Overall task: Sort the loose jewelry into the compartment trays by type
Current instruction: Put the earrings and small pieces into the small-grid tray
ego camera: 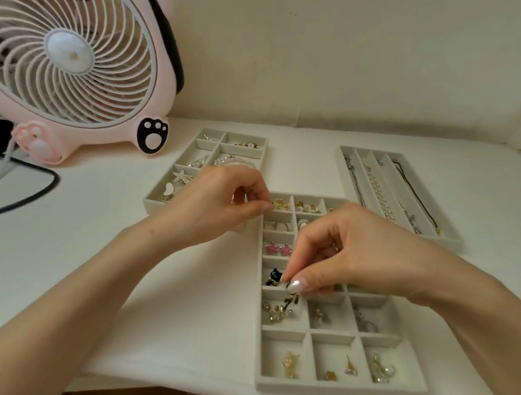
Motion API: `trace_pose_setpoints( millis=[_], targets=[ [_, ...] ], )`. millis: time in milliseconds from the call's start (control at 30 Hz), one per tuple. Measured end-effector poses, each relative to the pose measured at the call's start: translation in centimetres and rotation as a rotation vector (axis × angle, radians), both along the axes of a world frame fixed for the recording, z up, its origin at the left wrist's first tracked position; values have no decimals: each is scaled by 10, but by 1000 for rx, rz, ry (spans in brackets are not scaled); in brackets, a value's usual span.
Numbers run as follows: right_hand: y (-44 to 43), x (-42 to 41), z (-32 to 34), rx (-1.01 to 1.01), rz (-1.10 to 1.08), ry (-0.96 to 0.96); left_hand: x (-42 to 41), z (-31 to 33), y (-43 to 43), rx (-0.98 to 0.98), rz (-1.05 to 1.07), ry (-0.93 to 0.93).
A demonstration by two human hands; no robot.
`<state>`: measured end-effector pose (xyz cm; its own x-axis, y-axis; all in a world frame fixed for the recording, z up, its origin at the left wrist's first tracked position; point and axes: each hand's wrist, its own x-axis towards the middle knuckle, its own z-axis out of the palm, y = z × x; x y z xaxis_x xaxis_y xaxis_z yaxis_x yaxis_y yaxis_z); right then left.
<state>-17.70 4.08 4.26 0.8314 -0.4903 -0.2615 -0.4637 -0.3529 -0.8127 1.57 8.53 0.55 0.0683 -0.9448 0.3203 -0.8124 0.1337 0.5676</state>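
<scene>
Currently, a small black-and-gold dangling piece of jewelry is being pinched between the thumb and fingertips of the right hand and held hanging just above the left column of a grey felt tray of many small square compartments, which is lying at the front edge of the white desk, right of the middle. The piece is being dangled over the divider between a compartment holding a black cat-shaped charm and one holding small gold pieces. The left hand is being held curled over that tray's far left corner, thumb and forefinger tips together; whether anything is being gripped between them cannot be told. A second grey tray of wider compartments is lying behind that hand, and a grey tray of long slots, with chains and a pearl strand, is lying toward the back right. A pink paw-footed fan is standing at the back left corner.
</scene>
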Motion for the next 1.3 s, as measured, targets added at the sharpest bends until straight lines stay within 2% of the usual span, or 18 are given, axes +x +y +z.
trace_pose_setpoints(
  millis=[200,333,633,867,1033,1167,1300],
  targets=[
    [4,7,-3,-170,-88,88,0,-3,0,-25,-16,13],
    [8,10,-4,-211,-125,89,0,-2,2,-45,-29,-1],
    [7,8,-10,-128,-263,28,1,-2,4,-62,-49,4],
    [14,1,-10,-46,-266,-48,1,-2,6,-63,-74,9],
    [15,-3,-6,-68,-217,-19,0,-2,7,-39,-87,42],
    [13,-6,-1,-58,-229,-8,-2,2,10,31,-216,35],
    [11,-9,0,-70,-242,12,-7,0,11,108,-387,-97]
  ],
)
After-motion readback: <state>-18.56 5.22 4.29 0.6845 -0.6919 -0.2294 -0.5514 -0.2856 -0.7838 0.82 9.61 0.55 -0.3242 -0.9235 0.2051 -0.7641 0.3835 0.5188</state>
